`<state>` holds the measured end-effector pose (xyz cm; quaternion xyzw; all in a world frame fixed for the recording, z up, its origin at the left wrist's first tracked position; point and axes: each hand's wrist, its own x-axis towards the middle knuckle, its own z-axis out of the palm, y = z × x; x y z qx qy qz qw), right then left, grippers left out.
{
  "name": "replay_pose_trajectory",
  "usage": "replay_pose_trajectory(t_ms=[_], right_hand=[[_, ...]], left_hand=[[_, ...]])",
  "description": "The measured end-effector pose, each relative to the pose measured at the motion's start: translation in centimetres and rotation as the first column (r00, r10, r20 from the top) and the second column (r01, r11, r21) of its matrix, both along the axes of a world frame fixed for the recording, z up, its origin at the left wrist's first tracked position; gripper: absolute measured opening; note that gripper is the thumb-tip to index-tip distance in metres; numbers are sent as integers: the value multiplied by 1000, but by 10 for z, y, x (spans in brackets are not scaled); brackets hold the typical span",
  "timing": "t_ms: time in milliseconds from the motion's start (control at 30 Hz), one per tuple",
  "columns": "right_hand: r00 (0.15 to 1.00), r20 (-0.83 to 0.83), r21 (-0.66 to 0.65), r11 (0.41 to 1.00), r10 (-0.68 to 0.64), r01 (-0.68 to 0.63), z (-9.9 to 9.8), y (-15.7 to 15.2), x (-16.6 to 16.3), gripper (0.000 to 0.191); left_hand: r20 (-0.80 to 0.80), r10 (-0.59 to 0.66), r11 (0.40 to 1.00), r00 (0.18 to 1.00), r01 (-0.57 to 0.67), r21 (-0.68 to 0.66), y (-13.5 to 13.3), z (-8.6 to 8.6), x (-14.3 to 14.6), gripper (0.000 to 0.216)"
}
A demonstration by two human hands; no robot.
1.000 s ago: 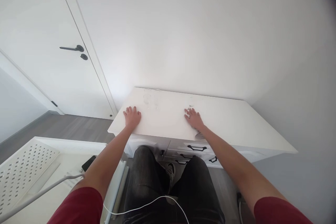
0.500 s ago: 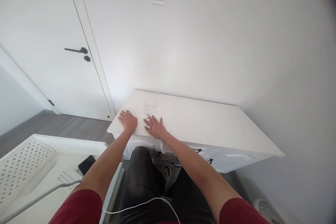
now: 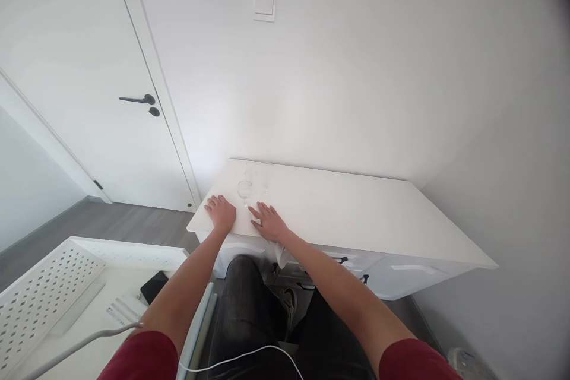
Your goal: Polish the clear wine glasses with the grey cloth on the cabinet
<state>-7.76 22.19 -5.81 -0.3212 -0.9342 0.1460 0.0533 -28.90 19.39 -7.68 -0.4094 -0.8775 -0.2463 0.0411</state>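
Observation:
On the white cabinet top (image 3: 338, 208), my left hand (image 3: 221, 214) lies near the left end, palm down with its fingers spread. To its right, my right hand (image 3: 269, 223) rests with fingers stretched out, the index fingertip close to the foot of a clear stemmed glass (image 3: 244, 189). Whether that fingertip touches the glass I cannot tell. Behind it stand more clear glasses (image 3: 266, 173), faint against the white surface. A white cloth or tissue (image 3: 280, 255) hangs at the front edge below my right wrist; what holds it there is hidden.
A white wall with a light switch (image 3: 264, 4) rises behind the cabinet. At left is a door with a dark handle (image 3: 138, 99). A white table with a perforated panel (image 3: 53, 291) stands at lower left, bearing a black phone (image 3: 154, 286). A white cable (image 3: 249, 353) crosses my lap.
The front glass has shifted left, away from the glasses behind it. My right hand's fingers, earlier over its stem and foot, are now just beside it. The view has tilted slightly upward.

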Motion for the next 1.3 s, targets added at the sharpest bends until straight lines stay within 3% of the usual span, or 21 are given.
replay_pose_trajectory(t_ms=[200, 300, 400, 467, 500, 567, 633, 667, 1000, 1133, 1300], right_hand=[[983, 13, 5, 983, -184, 184, 0, 31, 121, 61], [922, -15, 26, 922, -387, 387, -1, 57, 180, 65], [847, -50, 42, 846, -529, 531, -7, 77, 211, 70], [827, -69, 50, 826, -557, 561, -12, 84, 216, 67], [825, -78, 54, 824, -559, 563, -15, 86, 216, 65], [825, -94, 57, 824, -557, 563, -19, 88, 215, 63], [826, -107, 55, 826, -553, 560, -21, 88, 215, 63], [828, -113, 54, 828, -550, 558, -22, 88, 215, 63], [826, -183, 38, 836, -533, 547, -27, 93, 217, 58], [826, -197, 37, 838, -528, 544, -29, 95, 217, 55], [825, -217, 42, 839, -522, 542, -31, 98, 217, 52]], left_hand=[[117, -46, 994, 992, 33, 107, -18, 8, 8, 57], [181, -70, 975, 981, 29, 219, -48, 8, 31, 51], [259, -163, 940, 952, 70, 334, -71, 8, 72, 42], [334, -301, 906, 893, 160, 391, -70, 11, 101, 35], [419, -389, 877, 821, 190, 441, -64, 14, 112, 35], [728, -589, 786, 351, 40, 617, -44, 21, 128, 36], [772, -618, 776, 150, -46, 630, -19, 27, 135, 42], [780, -618, 777, 100, -76, 625, -7, 29, 136, 45], [774, -601, 797, -201, -220, 562, 61, 20, 132, 72], [731, -649, 758, -209, -260, 598, 77, 20, 133, 63], [680, -716, 695, -158, -239, 678, 86, 17, 141, 48]])
